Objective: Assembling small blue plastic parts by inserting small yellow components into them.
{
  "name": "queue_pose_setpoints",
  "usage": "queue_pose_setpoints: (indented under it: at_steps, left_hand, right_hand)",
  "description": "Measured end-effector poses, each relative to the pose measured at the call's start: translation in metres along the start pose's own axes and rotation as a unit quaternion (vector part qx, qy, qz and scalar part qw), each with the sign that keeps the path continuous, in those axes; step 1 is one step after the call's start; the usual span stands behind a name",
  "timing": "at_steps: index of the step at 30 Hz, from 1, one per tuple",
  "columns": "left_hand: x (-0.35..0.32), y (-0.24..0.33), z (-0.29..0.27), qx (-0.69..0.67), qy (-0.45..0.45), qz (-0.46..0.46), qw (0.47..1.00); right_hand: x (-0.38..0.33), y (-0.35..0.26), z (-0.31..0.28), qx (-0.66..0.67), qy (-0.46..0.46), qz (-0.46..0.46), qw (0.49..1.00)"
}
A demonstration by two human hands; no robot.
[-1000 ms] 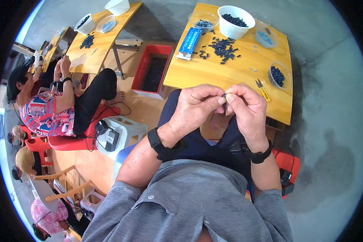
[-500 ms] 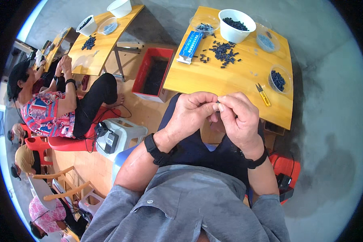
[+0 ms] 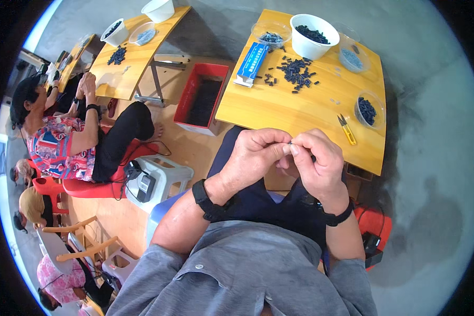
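— Where are the hands?

— Together above the lap: left hand [image 3: 255, 158] and right hand [image 3: 316, 160], fingertips pinched on a tiny dark part [image 3: 290, 142] between them (too small to tell its shape).

— And the table?

— The yellow wooden table [image 3: 279, 108] sits at twelve o'clock; its loose pile of small black pieces [image 3: 297, 71] lies well apart, yellow-handled snips [image 3: 346, 128] at one o'clock.
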State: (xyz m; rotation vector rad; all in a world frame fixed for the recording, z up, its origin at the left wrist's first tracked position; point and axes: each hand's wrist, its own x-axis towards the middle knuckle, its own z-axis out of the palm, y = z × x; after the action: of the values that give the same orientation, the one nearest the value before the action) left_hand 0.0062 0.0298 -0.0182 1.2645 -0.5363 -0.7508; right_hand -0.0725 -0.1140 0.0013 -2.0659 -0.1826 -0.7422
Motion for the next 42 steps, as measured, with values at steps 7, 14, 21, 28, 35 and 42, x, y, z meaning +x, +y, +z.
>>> queue_pose_setpoints:
  at_steps: [7, 14, 21, 28, 35, 42]
  left_hand:
    - [0.002, -0.009, -0.002, -0.017, 0.026, -0.026, 0.999]
    - [0.012, -0.013, -0.009, 0.007, 0.02, -0.079, 0.997]
    - [0.016, -0.008, -0.017, -0.05, 0.045, -0.087, 0.994]
    - [0.021, -0.016, -0.027, -0.042, 0.075, -0.089, 0.992]
    - [0.029, -0.029, -0.033, -0.049, 0.109, -0.1, 0.988]
    - [0.031, -0.04, -0.038, -0.016, 0.119, -0.135, 0.984]
  right_hand:
    - [0.001, 0.003, 0.003, -0.041, -0.039, -0.024, 0.998]
    - [0.008, 0.021, 0.002, 0.045, -0.081, 0.08, 0.993]
    - [0.043, 0.104, 0.018, 0.042, -0.067, 0.285, 0.955]
    - [0.065, 0.196, 0.072, -0.159, -0.073, 0.197, 0.965]
    - [0.08, 0.206, 0.089, -0.241, -0.102, 0.194, 0.945]
    - [0.079, 0.206, 0.088, -0.296, -0.129, 0.208, 0.923]
